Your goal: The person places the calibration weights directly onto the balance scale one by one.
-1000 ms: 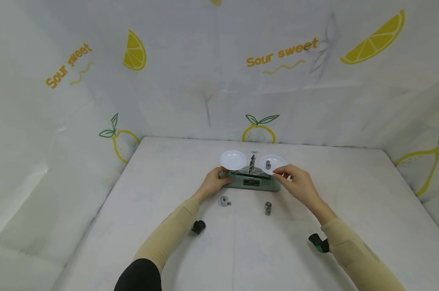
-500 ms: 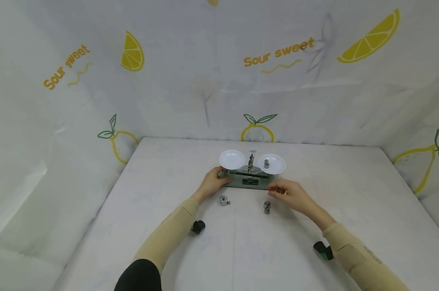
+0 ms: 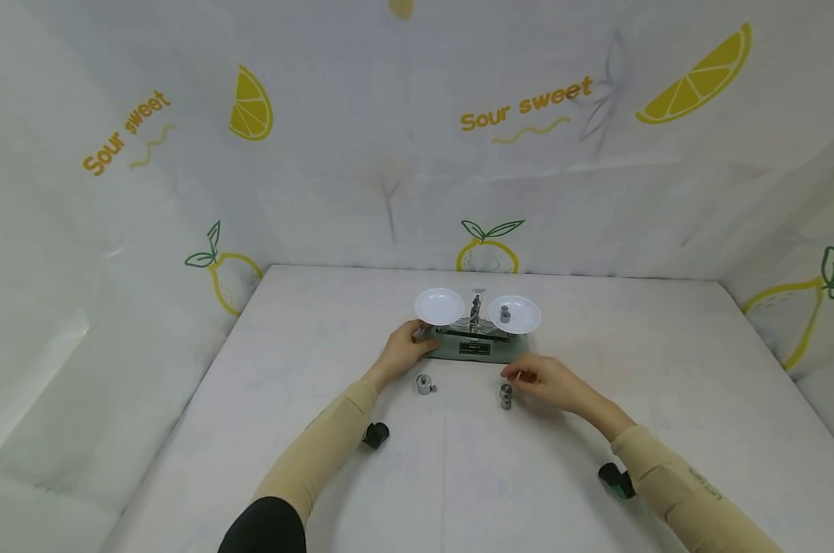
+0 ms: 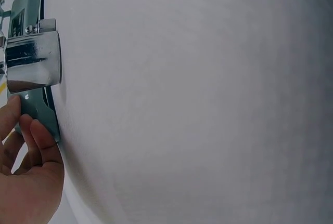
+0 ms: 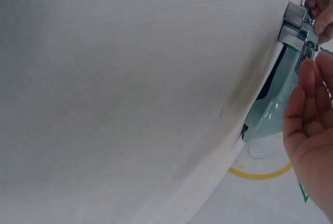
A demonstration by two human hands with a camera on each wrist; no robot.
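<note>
Green metal two-pan balance scale, head view: on the table, silver cylindrical weights near the right hand; one brush could topple them. Left wrist: left hand clasps its end (tugging might jolt it). Right wrist: grip loose, seemingly empty.

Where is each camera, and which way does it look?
Head: on the head, looking forward and down at the balance scale; left hand, right hand and sleeves show.
Left wrist: on that wrist, looking across the table past a metal weight; only the left hand shows.
Right wrist: on that wrist, facing the balance scale past shiny weights; right hand near, left hand beyond.
Head and right wrist share both hands.
</note>
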